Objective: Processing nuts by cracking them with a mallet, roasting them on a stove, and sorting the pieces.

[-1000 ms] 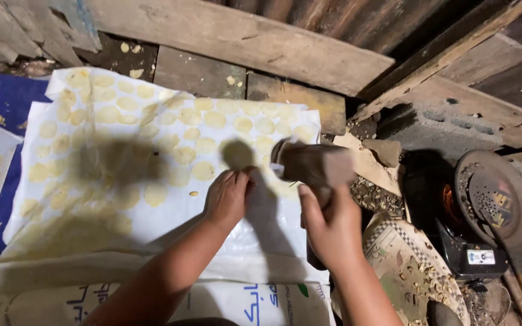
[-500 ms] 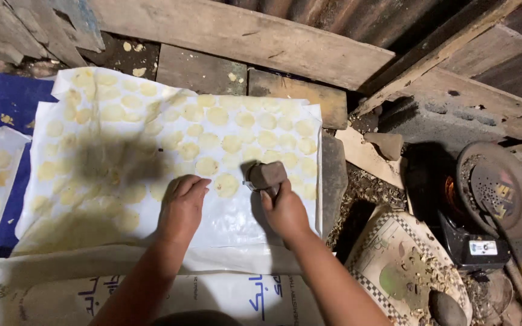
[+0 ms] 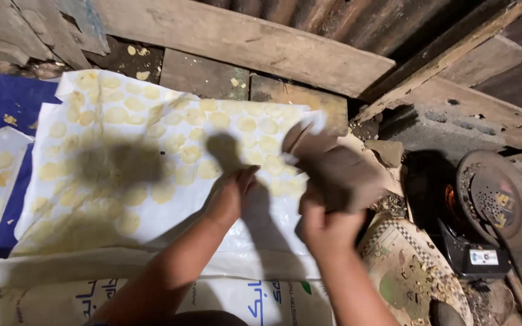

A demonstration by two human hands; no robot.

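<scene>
While its fingers clamp a blurred brownish pad (image 3: 333,175), the right hand (image 3: 327,226) has lifted off the white plastic sheet (image 3: 152,157) toward the right; the left hand (image 3: 231,196), fingers loosely together, still presses the sheet beside rows of yellow dough discs (image 3: 176,142), so another stamping stroke seems underway.

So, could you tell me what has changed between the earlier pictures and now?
The right hand has lifted the brown block off the white sheet and swung it right, still gripping it. The left hand stays flat on the sheet. The pale yellow discs lie as before.
</scene>
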